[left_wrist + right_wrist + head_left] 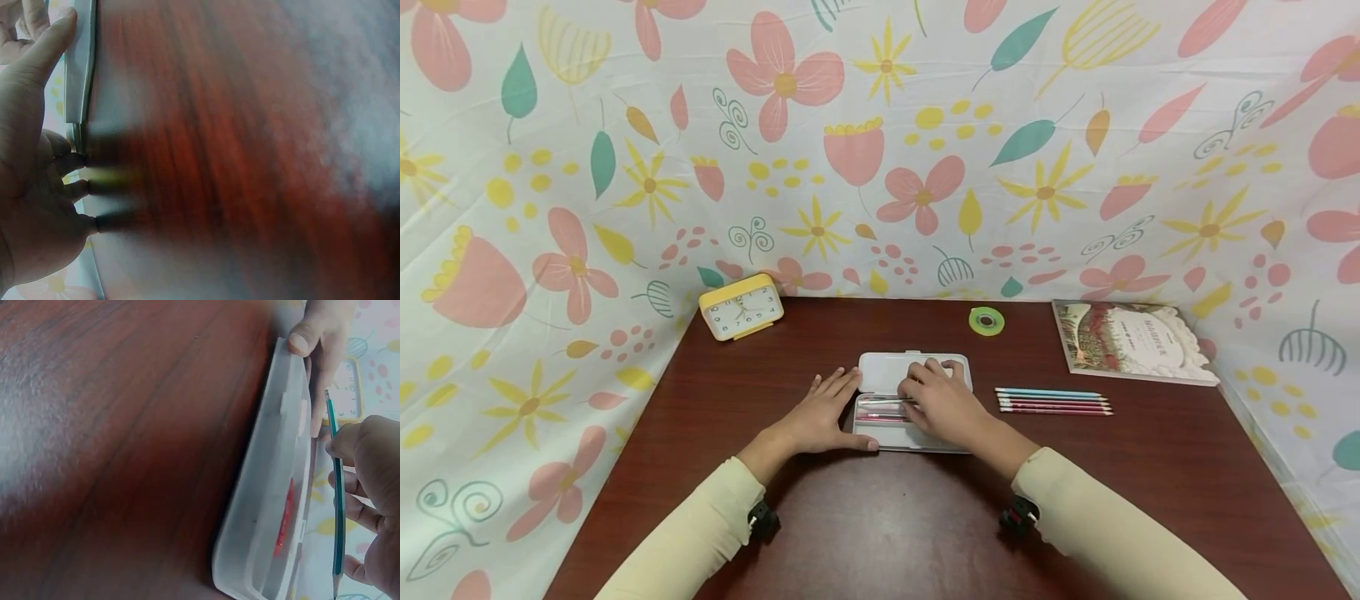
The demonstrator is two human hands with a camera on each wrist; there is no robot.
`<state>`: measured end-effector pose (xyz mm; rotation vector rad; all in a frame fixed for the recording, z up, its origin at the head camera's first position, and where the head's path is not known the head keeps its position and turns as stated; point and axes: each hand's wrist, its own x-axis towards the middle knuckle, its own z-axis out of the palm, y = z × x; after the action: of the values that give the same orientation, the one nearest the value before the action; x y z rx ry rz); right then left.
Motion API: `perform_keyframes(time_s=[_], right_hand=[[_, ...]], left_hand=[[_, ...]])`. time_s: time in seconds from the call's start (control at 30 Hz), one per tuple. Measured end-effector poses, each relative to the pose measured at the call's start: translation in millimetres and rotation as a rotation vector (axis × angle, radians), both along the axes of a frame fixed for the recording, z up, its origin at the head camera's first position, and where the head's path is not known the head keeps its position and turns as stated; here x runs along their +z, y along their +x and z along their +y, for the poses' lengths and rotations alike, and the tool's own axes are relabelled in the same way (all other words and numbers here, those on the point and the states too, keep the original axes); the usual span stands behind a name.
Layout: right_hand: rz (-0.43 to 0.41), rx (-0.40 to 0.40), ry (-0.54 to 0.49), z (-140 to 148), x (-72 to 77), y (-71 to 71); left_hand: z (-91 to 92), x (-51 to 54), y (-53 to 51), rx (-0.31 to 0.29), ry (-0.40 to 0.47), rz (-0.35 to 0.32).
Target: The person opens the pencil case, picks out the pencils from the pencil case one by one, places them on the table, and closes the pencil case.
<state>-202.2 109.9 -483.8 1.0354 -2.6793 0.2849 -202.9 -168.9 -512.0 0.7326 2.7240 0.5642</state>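
Observation:
An open white pencil case (917,444) lies on the table with its lid (880,371) tipped back on the far side. Reddish pencils (880,418) lie inside the case. My left hand (820,417) is spread at the case's left end, the thumb on the near rim and the other fingers straight along the side. Over the right part of the case, my right hand (943,404) pinches a dark green pencil (339,512) between thumb and fingers. In the right wrist view a red item (284,519) shows through the case's wall.
Several blue and dark red pencils (1052,402) lie in a row right of the case. Behind stand a yellow alarm clock (742,307) and a green tape roll (987,321). A book (1135,342) lies at the back right. Flowered cloth (880,150) surrounds the table.

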Motion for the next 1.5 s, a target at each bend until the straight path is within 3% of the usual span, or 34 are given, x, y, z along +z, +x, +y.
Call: perform_keyframes(time_s=[0.5,1.03,1.27,1.5], right_hand=[[0.013,-0.031,-0.053,38,6.7,0.2],[-0.024,-0.075,-0.094,108,4.6,5.0],[0.025,-0.09,-0.098,137,-1.2,10.8],[0.049,-0.092,-0.109,157,-4.0,16.6]], left_hand=[[0.3,-0.4,0.0,0.002,0.002,0.004],[0.5,-1.2,-0.3,0.002,0.004,-0.004],[0.6,0.3,0.0,-0.004,0.005,-0.008],[-0.7,-5.6,-1.9,-0.008,0.028,-0.009]])
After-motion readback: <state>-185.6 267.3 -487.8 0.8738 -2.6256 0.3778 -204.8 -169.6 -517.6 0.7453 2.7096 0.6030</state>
